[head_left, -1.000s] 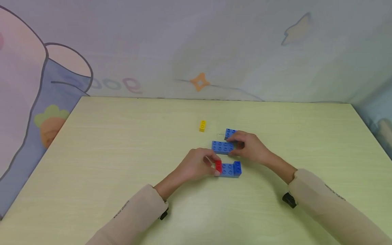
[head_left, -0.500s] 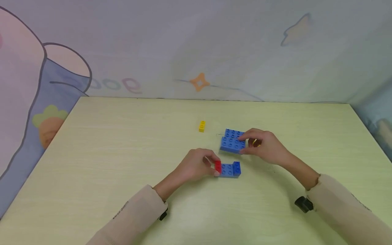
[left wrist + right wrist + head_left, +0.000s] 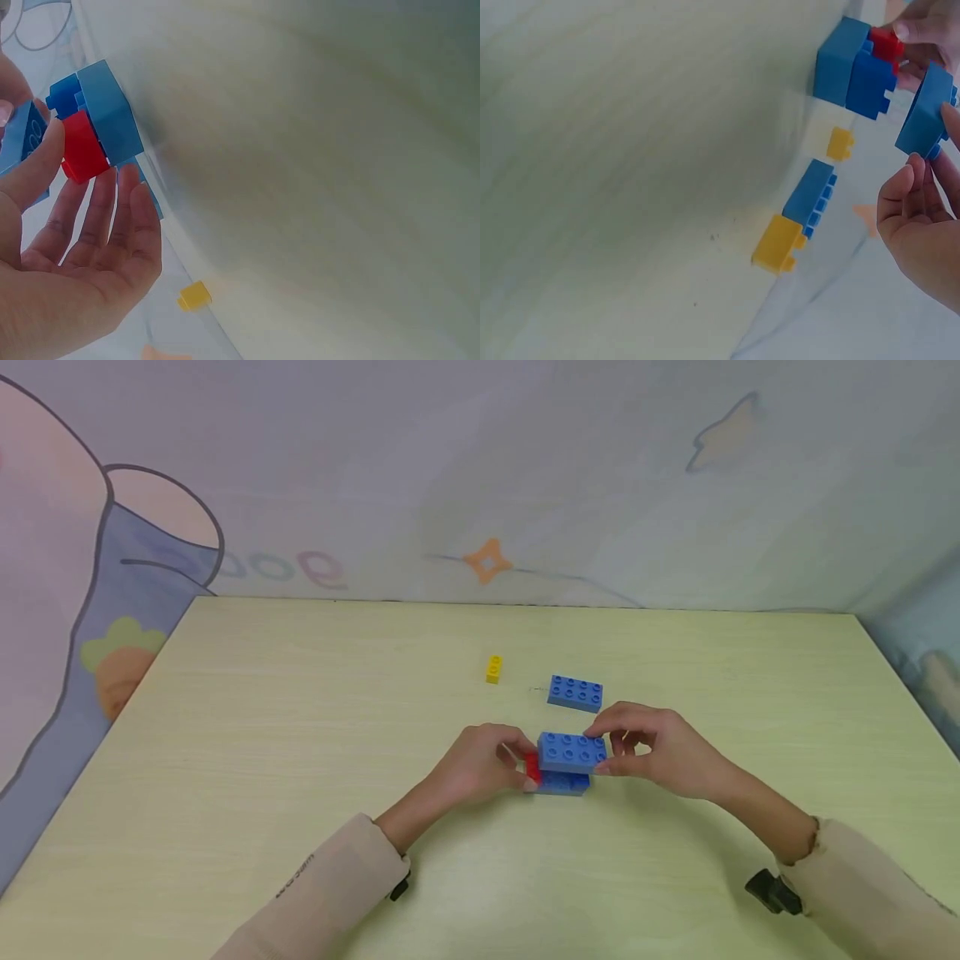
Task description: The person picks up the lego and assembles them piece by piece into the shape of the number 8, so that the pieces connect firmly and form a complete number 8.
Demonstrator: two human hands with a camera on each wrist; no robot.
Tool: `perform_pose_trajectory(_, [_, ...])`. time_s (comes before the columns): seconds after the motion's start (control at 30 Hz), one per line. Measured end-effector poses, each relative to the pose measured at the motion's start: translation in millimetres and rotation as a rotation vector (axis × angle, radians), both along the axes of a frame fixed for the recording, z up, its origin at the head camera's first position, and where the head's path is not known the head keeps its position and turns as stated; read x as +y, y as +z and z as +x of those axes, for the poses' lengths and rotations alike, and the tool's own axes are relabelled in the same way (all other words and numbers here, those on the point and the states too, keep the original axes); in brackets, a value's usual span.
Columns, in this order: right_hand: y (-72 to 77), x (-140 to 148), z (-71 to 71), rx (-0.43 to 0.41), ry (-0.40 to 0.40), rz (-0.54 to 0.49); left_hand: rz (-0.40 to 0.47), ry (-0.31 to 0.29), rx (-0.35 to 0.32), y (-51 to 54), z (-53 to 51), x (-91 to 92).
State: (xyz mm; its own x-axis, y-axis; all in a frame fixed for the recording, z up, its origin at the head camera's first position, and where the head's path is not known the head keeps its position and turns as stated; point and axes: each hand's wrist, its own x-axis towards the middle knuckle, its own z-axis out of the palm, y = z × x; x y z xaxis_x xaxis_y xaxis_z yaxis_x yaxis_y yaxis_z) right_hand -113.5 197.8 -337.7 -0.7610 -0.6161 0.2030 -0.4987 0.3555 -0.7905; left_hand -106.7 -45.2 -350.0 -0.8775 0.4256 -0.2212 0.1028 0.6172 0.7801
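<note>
My left hand [image 3: 483, 764] pinches a small red toy brick [image 3: 532, 768], which sits on the left end of a light blue brick [image 3: 558, 787] on the table. At that brick's other end stands a small dark blue brick [image 3: 868, 84], mostly covered in the head view. Just above this assembly my right hand [image 3: 660, 752] holds another light blue brick [image 3: 572, 752] by its right end, studs up. In the right wrist view it hangs apart from the red and dark blue bricks.
A loose blue brick [image 3: 575, 692] lies behind the hands, and a small yellow brick [image 3: 493, 669] to its left. Another yellow brick [image 3: 778, 244] shows in the right wrist view beside the loose blue one. The pale table [image 3: 300, 693] meets a printed cloth backdrop [image 3: 390, 485].
My right hand has brought a blue brick from beside the loose one toward me, over the assembly. The left hand stays on the red brick.
</note>
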Motion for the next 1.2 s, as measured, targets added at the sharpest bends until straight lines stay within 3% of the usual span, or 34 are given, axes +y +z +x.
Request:
perform_pose_trajectory(0.33, [-11.1, -8.0, 7.4, -0.023, -0.02, -0.011, -0.007, 0.0, 0.004, -1.0, -0.8, 0.5])
perform_pose_trajectory(0.77, [-14.4, -10.9, 7.5, 0.034, -0.026, 0.031, -0.036, -0.02, 0.023, -0.7, -0.7, 0.1])
perform_pose_trajectory(1.03, [-13.5, -11.5, 6.6, 0.012, -0.036, 0.068, -0.059, -0.087, 0.035, 5.1, -0.7, -2.0])
perform_pose_trajectory(1.2, [-11.5, -12.2, 6.5, 0.002, -0.032, 0.084, -0.006, -0.078, 0.047, 10.6, 0.9, -4.3])
